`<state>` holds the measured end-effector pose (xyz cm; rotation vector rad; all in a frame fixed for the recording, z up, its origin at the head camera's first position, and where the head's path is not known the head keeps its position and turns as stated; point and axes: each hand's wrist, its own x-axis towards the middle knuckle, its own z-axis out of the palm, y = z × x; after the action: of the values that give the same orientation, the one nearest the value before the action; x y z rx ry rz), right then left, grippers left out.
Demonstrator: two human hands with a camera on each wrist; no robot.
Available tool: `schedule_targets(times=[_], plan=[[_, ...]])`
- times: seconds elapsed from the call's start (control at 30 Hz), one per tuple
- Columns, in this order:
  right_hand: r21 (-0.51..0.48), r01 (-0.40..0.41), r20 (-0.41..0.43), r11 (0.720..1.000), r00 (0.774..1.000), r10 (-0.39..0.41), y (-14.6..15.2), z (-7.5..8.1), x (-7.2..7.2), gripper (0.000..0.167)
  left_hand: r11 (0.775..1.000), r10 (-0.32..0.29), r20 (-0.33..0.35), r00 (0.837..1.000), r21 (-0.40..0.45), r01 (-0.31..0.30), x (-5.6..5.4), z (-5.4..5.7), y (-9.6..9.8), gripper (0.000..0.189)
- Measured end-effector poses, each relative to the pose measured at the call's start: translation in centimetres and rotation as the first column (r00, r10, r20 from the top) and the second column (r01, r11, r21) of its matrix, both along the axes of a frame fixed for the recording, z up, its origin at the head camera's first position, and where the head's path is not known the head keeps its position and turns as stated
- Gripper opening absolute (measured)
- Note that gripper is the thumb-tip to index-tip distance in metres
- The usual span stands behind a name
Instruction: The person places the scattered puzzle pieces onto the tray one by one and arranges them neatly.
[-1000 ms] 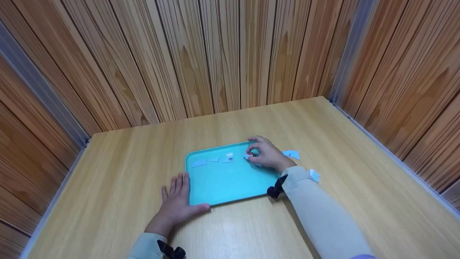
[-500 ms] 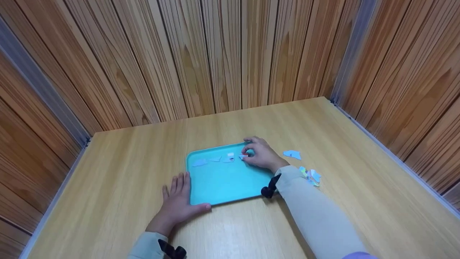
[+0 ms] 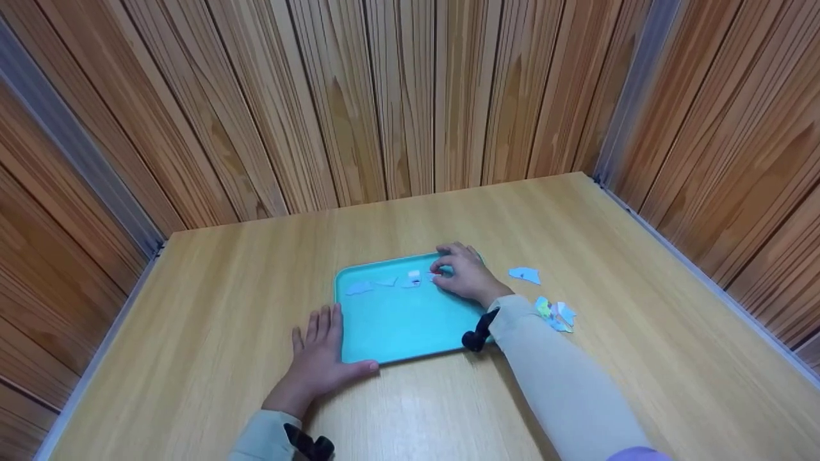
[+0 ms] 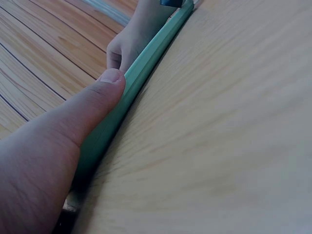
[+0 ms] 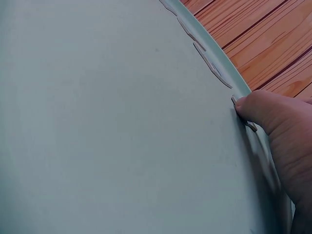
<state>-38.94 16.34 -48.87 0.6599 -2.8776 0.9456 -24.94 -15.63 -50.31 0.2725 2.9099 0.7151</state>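
Observation:
A turquoise tray [image 3: 397, 326] lies on the table. My left hand [image 3: 318, 365] rests against its left side with straight fingers, the thumb [image 4: 105, 90] touching the front rim. Near the far right part of the tray, my right hand [image 3: 466, 275] pinches a small red-and-pale-blue paper piece [image 5: 251, 126], mostly covered by the fingers and low over or on the tray floor. Left of it, a row of pale blue paper pieces runs along the far rim: one at the left [image 3: 359, 288], a thin one [image 3: 385, 282], and one with a white patch [image 3: 410, 282].
On the table right of the tray lies a single blue paper piece [image 3: 525, 275]. A small heap of several coloured paper pieces [image 3: 556, 315] sits nearer, beside the right sleeve [image 3: 564, 365]. Wood-panelled walls [image 3: 410, 96] stand behind and at both sides of the table.
My right hand has moved slightly left with the paper piece, closer to the row. Its sleeve has uncovered more of the heap on the right. The left hand stays on the tray.

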Motion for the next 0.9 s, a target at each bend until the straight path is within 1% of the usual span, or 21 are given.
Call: schedule_targets(times=[0.13, 0.37, 0.63, 0.9], plan=[[0.001, 0.019, -0.005, 1.0, 1.0, -0.019, -0.19, 0.02, 0.02, 0.02, 1.0, -0.001, -0.001, 1.0, -0.002, 0.001, 0.02, -0.05, -0.05, 0.137], [0.027, 0.013, -0.05, 1.0, 0.999, -0.012, -0.35, -0.12, 0.0, 0.02, 1.0, 0.004, -0.01, 1.0, 0.001, -0.004, 0.05, -0.12, 0.05, 0.136], [0.024, 0.029, -0.04, 0.999, 0.999, -0.028, -0.41, -0.21, -0.12, 0.022, 1.0, -0.005, -0.022, 1.0, 0.001, 0.005, -0.05, -0.12, 0.03, 0.136], [-0.013, 0.027, -0.04, 1.0, 0.999, -0.028, -0.2, -0.18, -0.09, 0.021, 1.0, -0.008, -0.003, 1.0, 0.009, 0.008, -0.14, -0.12, -0.05, 0.136]])
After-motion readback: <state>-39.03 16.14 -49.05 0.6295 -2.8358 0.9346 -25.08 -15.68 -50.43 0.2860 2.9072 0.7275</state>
